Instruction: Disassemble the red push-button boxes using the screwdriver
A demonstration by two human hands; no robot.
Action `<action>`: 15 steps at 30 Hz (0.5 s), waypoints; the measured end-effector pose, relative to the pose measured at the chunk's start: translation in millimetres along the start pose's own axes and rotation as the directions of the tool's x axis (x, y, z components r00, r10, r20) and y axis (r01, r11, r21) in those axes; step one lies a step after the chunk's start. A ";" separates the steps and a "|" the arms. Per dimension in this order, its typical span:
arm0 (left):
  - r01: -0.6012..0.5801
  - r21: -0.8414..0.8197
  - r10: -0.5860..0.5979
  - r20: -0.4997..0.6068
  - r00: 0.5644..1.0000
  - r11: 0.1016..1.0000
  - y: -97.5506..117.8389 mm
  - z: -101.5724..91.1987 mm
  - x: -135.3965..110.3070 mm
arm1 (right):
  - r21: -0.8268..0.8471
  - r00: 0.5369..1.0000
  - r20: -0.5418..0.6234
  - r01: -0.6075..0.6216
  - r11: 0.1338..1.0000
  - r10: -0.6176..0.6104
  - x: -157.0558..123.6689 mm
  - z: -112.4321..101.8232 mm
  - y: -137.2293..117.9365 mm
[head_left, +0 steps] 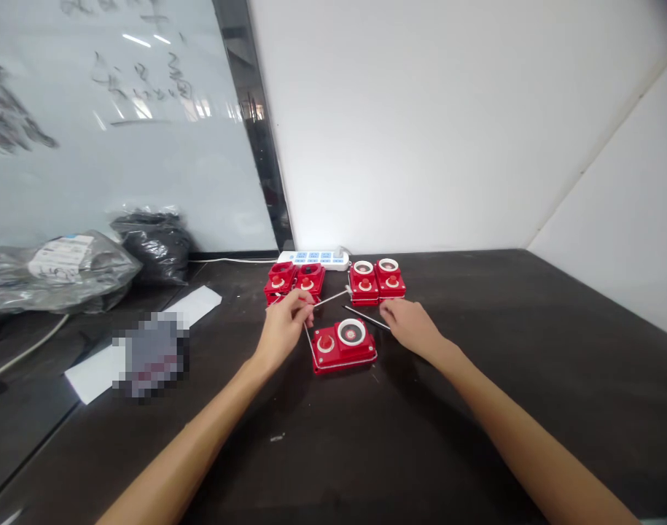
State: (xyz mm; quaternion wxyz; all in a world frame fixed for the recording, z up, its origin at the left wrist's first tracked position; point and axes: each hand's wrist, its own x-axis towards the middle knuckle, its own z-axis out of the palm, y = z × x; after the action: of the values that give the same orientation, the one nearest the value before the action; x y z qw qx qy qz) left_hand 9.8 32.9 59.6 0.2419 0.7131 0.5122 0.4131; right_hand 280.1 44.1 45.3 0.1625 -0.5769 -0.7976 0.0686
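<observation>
A red alarm box (344,350) with a white-ringed round horn and a small red dome lies on the dark table, a pale cord running around its side. My left hand (285,324) is closed in a pinch on the white cord (330,299), just left of and above this box. Part of the cord stretches toward the boxes behind. To the right of the box, my right hand (412,326) has its fingers curled at the near end of a thin dark rod (366,317) with a light streak along it. Its exact kind is unclear.
Behind stand two red boxes with white rings (364,283) and two with dark openings (310,281). A white power strip (314,259) lies by the wall. At left are plastic-wrapped bags (152,244), a white strip (199,305) and a blurred-out object (152,354).
</observation>
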 end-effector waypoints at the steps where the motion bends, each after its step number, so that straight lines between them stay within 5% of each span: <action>1: -0.046 -0.011 0.046 0.003 0.999 0.999 3.2 2.1 -1.6 | 0.156 0.995 -0.100 0.002 0.988 0.014 1.8 -2.7 -4.9; 4: -0.171 0.083 0.168 0.044 0.985 0.982 6.0 10.8 -8.2 | 0.665 0.967 -0.253 0.158 0.730 0.020 0.6 -1.5 -19.0; 7: -0.310 0.141 0.299 0.094 0.949 0.940 1.8 19.3 -17.6 | 0.823 0.981 -0.192 0.173 0.540 -0.022 -9.2 9.9 -28.1; 11: -0.351 0.122 0.349 0.037 0.936 0.928 -0.9 25.3 -29.1 | 0.787 0.988 -0.137 0.150 0.598 -0.067 -25.0 16.0 -35.2; 15: -0.160 -0.022 0.158 -0.079 0.984 0.987 3.1 27.6 -31.6 | 0.746 0.977 -0.198 0.201 0.635 -0.077 -30.5 12.5 -39.1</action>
State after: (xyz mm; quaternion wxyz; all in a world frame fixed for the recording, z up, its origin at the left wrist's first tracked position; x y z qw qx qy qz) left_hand 30.3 4.6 36.2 0.1982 0.7317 0.4569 0.4655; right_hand 249.4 3.7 39.7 0.4532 -0.3950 -0.7223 0.3420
